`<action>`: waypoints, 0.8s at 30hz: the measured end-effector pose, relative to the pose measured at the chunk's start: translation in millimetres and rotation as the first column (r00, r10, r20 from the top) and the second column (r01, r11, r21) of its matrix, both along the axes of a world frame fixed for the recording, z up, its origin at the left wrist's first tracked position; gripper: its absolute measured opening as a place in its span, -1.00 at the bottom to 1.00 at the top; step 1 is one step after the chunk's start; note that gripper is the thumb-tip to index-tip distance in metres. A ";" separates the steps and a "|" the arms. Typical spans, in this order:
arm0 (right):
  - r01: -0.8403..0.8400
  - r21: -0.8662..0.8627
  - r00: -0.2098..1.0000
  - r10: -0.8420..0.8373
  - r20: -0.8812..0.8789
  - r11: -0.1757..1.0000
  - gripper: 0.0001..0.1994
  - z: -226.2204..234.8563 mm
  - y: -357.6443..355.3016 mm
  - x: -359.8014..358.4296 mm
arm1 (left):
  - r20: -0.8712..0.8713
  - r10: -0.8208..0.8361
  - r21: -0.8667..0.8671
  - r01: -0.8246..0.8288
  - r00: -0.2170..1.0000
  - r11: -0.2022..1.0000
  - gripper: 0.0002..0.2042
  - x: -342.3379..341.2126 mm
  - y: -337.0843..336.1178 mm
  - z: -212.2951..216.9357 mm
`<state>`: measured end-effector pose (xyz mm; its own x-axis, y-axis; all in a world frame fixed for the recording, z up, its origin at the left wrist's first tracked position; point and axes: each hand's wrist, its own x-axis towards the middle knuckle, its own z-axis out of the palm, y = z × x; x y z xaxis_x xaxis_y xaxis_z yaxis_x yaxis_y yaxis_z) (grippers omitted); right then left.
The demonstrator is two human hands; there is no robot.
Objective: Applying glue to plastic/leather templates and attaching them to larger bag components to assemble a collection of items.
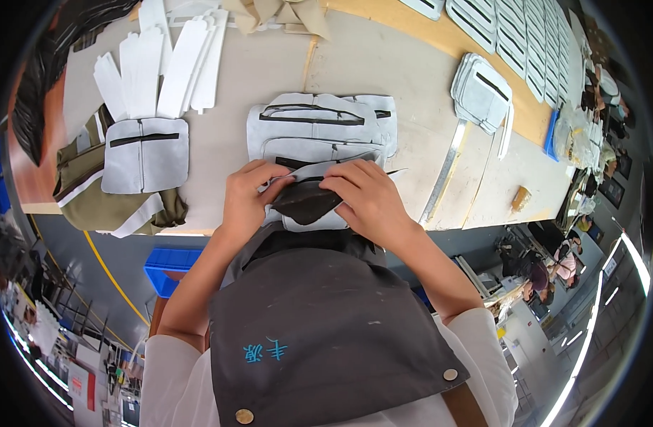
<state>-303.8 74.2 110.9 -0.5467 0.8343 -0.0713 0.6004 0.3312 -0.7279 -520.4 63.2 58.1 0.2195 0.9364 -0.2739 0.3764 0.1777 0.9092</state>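
Observation:
A light grey fabric panel with a black slit and dark lining (308, 202) is at the near edge of the table, in front of my body. My left hand (249, 193) pinches its left side between thumb and fingers. On the other side, my right hand (369, 198) grips the edge of the same piece, its fingers bent over the dark cloth. Just beyond lie more grey panels (323, 127) with black slits, stacked and overlapping. What lies under my fingertips is partly hidden.
To the left, a grey panel (147, 167) rests on olive cloth (91, 206), with white strips (143, 70) behind. A metal ruler (446, 171), a panel stack (481, 92) and a tape roll (521, 198) lie right. Rows of panels (511, 43) line the far right. A blue bin (168, 269) stands below.

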 end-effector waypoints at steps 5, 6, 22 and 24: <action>-0.105 -0.139 0.988 0.119 0.097 0.985 -0.68 13.7 8.6 11.9 | 0.011 0.020 0.049 -0.021 1.000 0.999 -0.88 3.6 0.9 6.6; -0.144 -0.205 0.983 0.164 0.081 0.968 -0.68 15.9 10.6 15.5 | 0.004 0.027 0.039 -0.027 1.000 0.999 -0.88 4.4 1.3 7.8; -0.143 -0.045 0.989 0.142 -0.033 0.989 -0.63 5.3 8.1 4.4 | -0.068 0.165 0.104 -0.158 0.984 0.982 -0.81 0.4 19.1 -16.3; -0.142 -0.036 0.989 0.141 -0.038 0.989 -0.61 6.0 8.2 3.0 | -0.093 0.146 0.114 -0.135 0.985 0.984 -0.80 1.0 21.6 -18.3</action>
<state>-300.8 82.5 116.9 -0.6620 0.7452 -0.0804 0.5228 0.3823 -0.7619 -519.4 84.9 39.8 0.0599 0.9810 -0.1845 0.4450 0.1392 0.8846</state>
